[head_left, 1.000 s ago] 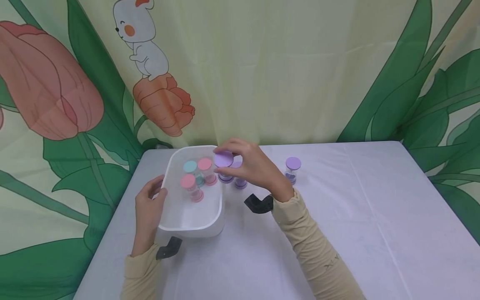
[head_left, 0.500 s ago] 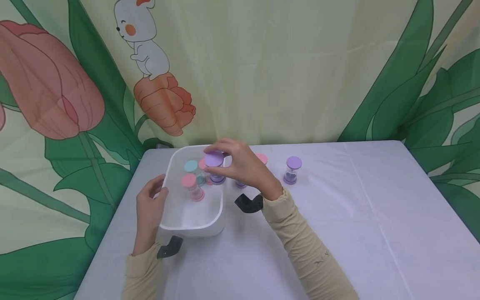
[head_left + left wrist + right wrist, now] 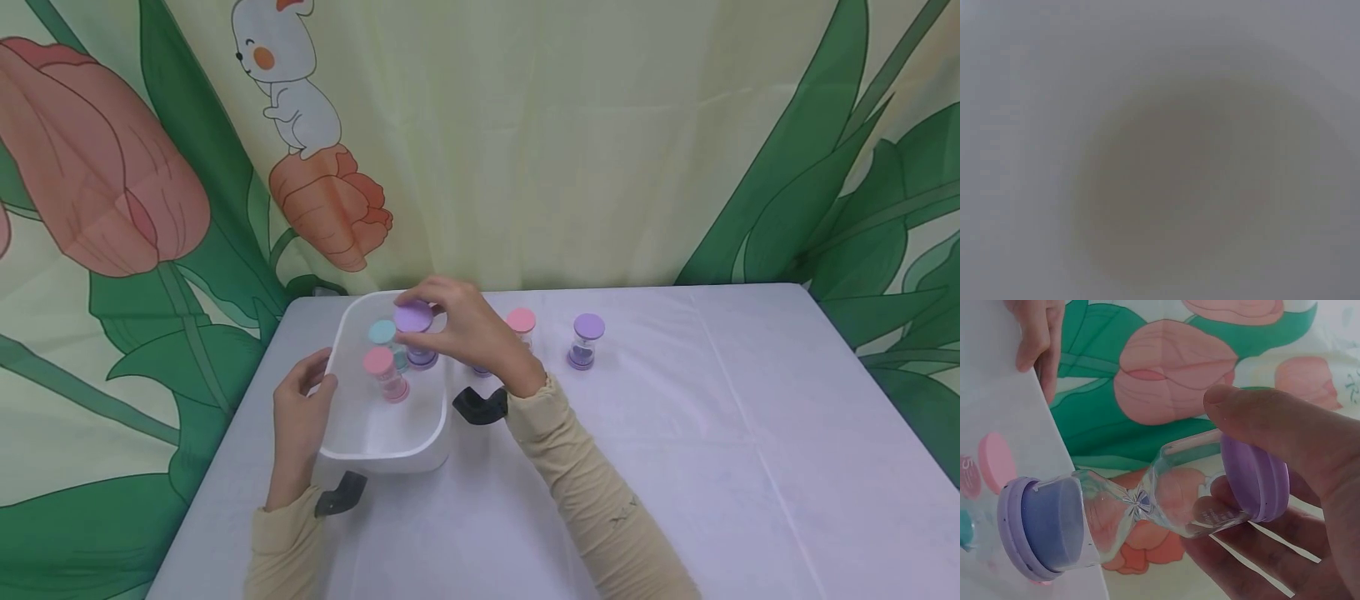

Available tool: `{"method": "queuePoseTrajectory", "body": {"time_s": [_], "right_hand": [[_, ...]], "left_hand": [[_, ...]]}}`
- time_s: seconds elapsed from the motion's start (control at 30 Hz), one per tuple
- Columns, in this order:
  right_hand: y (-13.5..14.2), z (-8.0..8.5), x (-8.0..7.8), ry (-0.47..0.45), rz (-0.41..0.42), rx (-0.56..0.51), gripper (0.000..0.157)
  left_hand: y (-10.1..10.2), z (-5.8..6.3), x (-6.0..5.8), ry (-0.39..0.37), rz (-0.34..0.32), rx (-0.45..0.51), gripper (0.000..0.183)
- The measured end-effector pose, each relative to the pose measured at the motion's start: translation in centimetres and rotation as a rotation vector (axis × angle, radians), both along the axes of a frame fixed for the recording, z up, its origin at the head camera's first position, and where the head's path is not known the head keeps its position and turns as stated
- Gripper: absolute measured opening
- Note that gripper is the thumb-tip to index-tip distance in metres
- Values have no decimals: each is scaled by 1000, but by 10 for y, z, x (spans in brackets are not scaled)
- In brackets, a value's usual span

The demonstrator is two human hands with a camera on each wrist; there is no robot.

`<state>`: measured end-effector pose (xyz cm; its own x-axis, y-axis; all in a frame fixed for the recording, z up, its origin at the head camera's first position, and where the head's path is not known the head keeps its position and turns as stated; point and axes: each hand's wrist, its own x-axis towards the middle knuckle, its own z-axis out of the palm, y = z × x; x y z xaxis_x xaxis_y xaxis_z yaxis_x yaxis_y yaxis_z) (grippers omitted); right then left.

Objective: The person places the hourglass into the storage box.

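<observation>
My right hand pinches a purple-capped hourglass by its top cap, over the right part of a white bin. The right wrist view shows the clear glass, with bluish-purple sand in the end away from the hand. My left hand holds the bin's left rim. Inside the bin stand a teal-capped hourglass and a pink-capped hourglass. The held one covers another pink hourglass in the head view. Nothing but a dark blur shows in the left wrist view.
Right of the bin, on the white-covered table, stand a pink hourglass and a purple hourglass. One more purple hourglass is mostly hidden behind the right hand. A printed curtain hangs along the back edge.
My right hand has carried the purple hourglass leftward, from the bin's right rim to over its inside. The pink hourglass on the table has come into sight. The left hand stays put.
</observation>
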<state>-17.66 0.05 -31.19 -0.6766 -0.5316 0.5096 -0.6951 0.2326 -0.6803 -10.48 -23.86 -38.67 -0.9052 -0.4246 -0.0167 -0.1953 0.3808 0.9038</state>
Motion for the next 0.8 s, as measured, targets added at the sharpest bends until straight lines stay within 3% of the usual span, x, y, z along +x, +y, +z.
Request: {"method": "queuePoseTrajectory", "body": {"time_s": [0.4,0.8], "right_hand": [[-10,-7,-4,-52,-10,47,39],[-23,-21,-8,-122,-24,29,36]], "left_hand": [[1,-1,0,4,-3,3,43],[0,0,0,0,-2,13,43]]}}
